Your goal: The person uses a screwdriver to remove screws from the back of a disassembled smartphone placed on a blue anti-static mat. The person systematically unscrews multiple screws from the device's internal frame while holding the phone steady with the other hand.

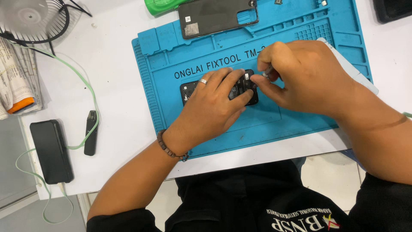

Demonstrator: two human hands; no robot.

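Phone (238,88) flat on blue mat (274,124), long axis left-right, hands on it

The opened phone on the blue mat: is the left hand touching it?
Touching. The head view shows the left hand lying flat across the opened phone, its fingers pressed on the phone's dark inside, on the blue mat.

A phone repair workshop is shown: a blue silicone repair mat (300,116) with moulded parts compartments is laid on a white desk (120,99), and an opened phone (219,90) and a detached back cover (214,17) are seen on it.
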